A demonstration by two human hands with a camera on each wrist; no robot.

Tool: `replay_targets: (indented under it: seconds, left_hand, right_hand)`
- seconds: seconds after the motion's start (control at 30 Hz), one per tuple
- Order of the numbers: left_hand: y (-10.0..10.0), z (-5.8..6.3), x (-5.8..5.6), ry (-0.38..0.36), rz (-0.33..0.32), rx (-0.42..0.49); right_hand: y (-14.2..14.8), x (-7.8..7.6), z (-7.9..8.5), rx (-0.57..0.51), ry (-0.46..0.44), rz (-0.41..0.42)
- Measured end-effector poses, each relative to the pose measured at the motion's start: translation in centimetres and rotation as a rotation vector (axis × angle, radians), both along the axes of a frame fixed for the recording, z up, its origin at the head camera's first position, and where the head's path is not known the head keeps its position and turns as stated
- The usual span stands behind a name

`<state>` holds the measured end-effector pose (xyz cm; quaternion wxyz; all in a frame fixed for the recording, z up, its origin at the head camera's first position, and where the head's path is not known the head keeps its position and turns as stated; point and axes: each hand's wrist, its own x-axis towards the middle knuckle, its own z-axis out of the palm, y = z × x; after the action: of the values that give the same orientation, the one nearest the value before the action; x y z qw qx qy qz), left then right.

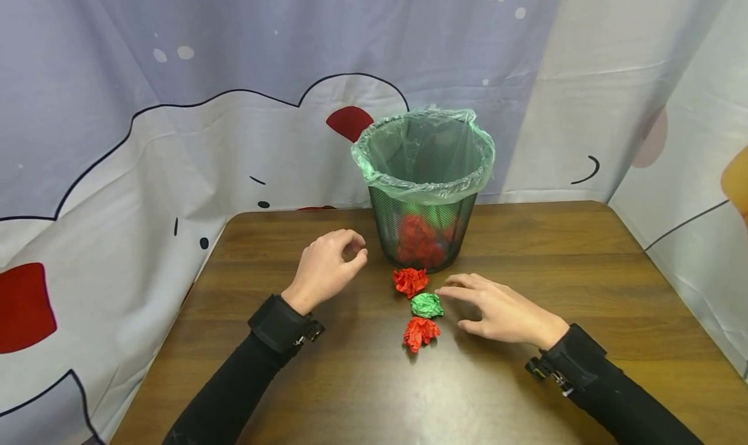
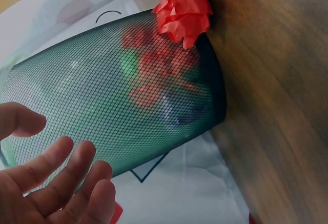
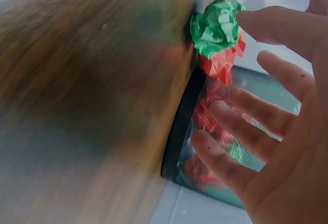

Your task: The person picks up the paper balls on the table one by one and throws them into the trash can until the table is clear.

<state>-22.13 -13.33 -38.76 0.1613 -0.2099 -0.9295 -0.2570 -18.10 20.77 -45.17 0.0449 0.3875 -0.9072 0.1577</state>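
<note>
Three crumpled paper balls lie in a row on the table in front of a mesh wastebasket [image 1: 382, 221]: a red paper ball [image 1: 411, 282] nearest the basket, a green paper ball [image 1: 427, 305] in the middle, another red paper ball [image 1: 421, 334] closest to me. My right hand [image 1: 505, 308] is just right of the green ball, fingers spread and loosely bent, holding nothing. To the left of the row, my left hand [image 1: 330, 263] hovers with bent, relaxed fingers and nothing in its grasp. Through the mesh, red and green crumpled paper [image 2: 148, 75] shows at the basket's bottom.
A thin green bag [image 1: 421, 188] lines the basket and folds over its rim. The basket stands at the back of the brown wooden table [image 1: 555, 250]. A printed curtain [image 1: 234, 152] hangs behind the table and along its sides.
</note>
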Motion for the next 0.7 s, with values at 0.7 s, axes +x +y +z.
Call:
replay_targets:
  seconds: [0.7]
  left_hand:
    - [-0.1,-1.2,0.6,-0.052,-0.010,-0.020]
  right_hand:
    - [-3.1,-1.5,-1.4,0.097,0.024,0.096]
